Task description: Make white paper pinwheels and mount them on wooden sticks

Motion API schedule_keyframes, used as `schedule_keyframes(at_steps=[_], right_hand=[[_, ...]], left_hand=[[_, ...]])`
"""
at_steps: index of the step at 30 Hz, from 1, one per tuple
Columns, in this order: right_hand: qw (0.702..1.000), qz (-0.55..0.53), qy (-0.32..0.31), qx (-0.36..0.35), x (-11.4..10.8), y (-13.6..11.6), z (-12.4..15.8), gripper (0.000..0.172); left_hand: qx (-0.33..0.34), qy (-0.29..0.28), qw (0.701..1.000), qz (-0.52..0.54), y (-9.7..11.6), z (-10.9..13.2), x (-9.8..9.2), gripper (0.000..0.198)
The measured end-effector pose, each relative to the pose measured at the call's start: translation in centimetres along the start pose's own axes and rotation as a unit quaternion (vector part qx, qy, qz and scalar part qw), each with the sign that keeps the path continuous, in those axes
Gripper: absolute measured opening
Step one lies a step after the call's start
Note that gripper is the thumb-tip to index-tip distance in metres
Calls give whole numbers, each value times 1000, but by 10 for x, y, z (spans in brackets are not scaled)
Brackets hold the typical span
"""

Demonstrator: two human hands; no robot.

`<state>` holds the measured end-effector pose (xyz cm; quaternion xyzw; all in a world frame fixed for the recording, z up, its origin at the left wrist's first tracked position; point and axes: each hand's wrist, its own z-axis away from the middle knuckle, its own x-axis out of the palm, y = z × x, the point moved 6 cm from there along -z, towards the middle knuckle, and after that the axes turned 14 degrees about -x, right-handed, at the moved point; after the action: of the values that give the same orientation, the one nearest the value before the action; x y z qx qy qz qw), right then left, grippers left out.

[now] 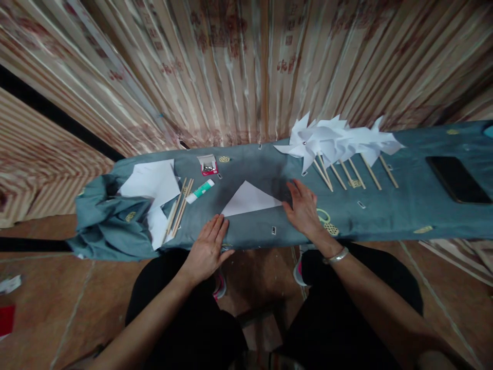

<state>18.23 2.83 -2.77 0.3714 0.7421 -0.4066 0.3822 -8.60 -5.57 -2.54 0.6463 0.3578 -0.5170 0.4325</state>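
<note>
A white sheet of paper (252,199), folded into a triangle, lies on the cloth-covered board in front of me. My left hand (206,249) rests at its left corner, fingertips on the paper's edge and the thumb apart. At the right corner is my right hand (302,205), its thumb at the paper's tip and its fingers spread and slightly bent. Beside my right wrist shows a pale green loop (323,215), perhaps a scissors handle, partly hidden. To the left lie a glue stick (200,191), several wooden sticks (179,208) and a small red box of metal pins (208,167).
White paper sheets (152,180) lie at the board's left end. Several paper pinwheels (339,141) on sticks stand in a row at the back right. A black phone (458,180) lies farther right. A patterned curtain (246,72) hangs close behind the blue-green cloth (246,234).
</note>
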Motion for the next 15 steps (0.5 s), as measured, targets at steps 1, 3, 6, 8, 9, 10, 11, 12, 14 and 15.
schedule_keyframes(at_steps=[1, 3, 6, 8, 9, 10, 11, 12, 14, 15], right_hand=[[1000, 0, -2, 0, 0, 0, 0, 53], [1000, -9, -6, -6, -1, -1, 0, 49], [998, -45, -2, -41, -3, -8, -5, 43], [995, -68, -9, -69, -3, -14, -9, 41], [994, -73, -16, -78, -2, -16, -11, 41], [993, -77, -26, -84, -1, -18, -14, 41], [992, -81, -34, -85, 0, -19, -16, 42], [992, -87, -42, -84, 2, -19, -19, 42], [990, -107, -53, -75, 4, -20, -23, 41], [989, -120, -60, -66, 5, -20, -25, 40]], left_hand=[[-2, 2, 1000, 0, 0, 0, 1, 74], [-9, 7, 1000, 3, 1, 1, 3, 73], [-32, 21, 999, 18, 3, 1, 7, 71], [-51, 34, 998, 30, 4, -1, 9, 69], [-61, 40, 997, 37, 4, -2, 10, 68], [-72, 46, 995, 45, 4, -3, 10, 67], [-83, 50, 994, 54, 4, -4, 10, 67], [-94, 54, 992, 64, 3, -5, 10, 67], [-111, 59, 989, 83, 2, -8, 10, 68], [-115, 62, 987, 92, 2, -10, 10, 69]])
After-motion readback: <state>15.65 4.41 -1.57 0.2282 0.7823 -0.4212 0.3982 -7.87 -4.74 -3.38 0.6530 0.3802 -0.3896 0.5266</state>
